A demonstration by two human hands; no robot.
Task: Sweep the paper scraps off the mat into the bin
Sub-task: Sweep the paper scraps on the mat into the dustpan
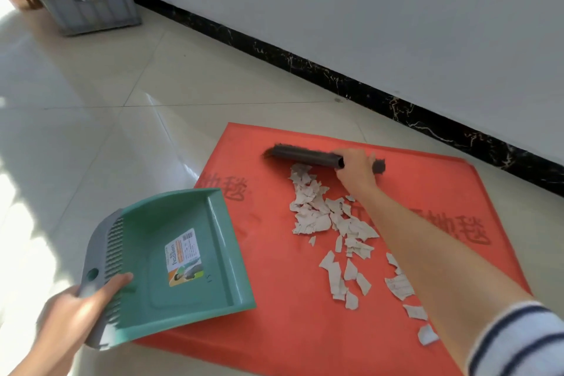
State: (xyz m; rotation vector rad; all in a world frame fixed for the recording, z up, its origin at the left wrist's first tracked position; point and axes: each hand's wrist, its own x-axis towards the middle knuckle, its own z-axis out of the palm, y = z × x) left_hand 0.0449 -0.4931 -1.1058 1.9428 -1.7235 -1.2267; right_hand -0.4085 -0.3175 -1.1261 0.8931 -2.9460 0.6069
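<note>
Two hands busy, one tool each. Right hand (355, 166) wrapped tight round brush (308, 156) handle, out at far side of mat (268, 330). Left hand (76, 311) clamped on grey handle of pan (180, 253), thumb lying over comb teeth.

Scraps (323, 217) strewn on mat in long ragged band, starting just under brush head and running back toward body, beneath and alongside right forearm. Densest clump sits nearest brush; looser bits trail toward near right corner of mat, close to striped sleeve (525, 342).

Brush lies crosswise to that band: head to left of grip, short stub of handle poking out right of fist, bristles touching mat at band's far end. Band's long axis so runs near square to brush, which suits a pull toward body rather than a sideways shove.

Pan lies left of band, well apart from scraps, tilted, its open lip resting on mat's near left part and facing right toward paper. Left hand nearer pan, right hand nearer scraps; no swap needed.

Likely next: drag brush along band, gathering pile, then angle left into pan lip. Nothing in pan yet.

Grey crate (88, 6) far off at left by wall, possibly bin; cannot tell for sure.
</note>
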